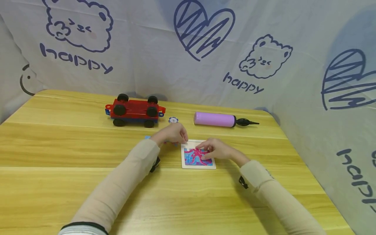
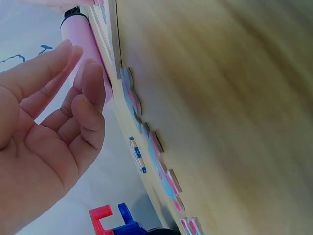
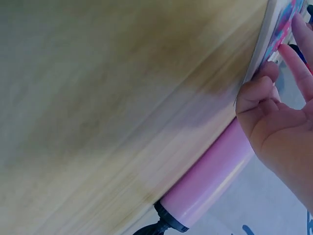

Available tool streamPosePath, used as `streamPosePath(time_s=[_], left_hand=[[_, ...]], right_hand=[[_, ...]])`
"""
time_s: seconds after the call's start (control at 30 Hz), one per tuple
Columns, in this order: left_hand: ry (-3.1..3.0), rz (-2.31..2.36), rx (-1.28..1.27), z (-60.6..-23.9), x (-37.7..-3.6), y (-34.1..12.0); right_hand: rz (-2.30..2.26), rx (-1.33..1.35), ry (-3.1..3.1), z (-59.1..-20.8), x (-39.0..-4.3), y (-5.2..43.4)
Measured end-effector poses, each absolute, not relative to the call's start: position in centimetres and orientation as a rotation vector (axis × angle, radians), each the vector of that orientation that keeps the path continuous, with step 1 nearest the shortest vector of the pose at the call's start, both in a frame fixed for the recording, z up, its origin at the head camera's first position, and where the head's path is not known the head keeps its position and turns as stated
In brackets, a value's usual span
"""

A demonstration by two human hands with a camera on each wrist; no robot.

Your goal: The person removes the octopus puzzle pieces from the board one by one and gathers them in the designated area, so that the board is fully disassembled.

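A: Puzzle [image 1: 198, 158] sits mid-table [image 1: 58, 147]. Right hand [image 1: 215, 149] rests flat on it, fingers straight, holding nothing.

B: Left hand [image 1: 171, 133]?

A: Just beside the puzzle's far-left corner, over loose pieces [image 2: 156, 152]. Fingers relaxed, nothing gripped.

B: Risks?

A: I'd guess a sideways press slides the board, or the left hand scatters pieces toward the car [image 1: 135, 111] and pump [image 1: 215, 119].
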State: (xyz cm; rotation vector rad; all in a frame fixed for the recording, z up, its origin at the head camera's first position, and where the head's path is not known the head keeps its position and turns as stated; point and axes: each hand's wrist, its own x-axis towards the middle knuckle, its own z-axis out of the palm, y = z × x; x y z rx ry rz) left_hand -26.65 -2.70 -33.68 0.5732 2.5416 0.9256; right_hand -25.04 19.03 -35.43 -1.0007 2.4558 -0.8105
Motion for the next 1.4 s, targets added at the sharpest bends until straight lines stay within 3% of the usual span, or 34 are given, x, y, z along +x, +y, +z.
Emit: streamPosePath(time_s=[1.4], left_hand=[[2.523,0.635,0.754,-33.9,-25.0,-0.8]], right_hand=[[-0.824,-1.058,2.497,-35.5,-24.2,18.3]])
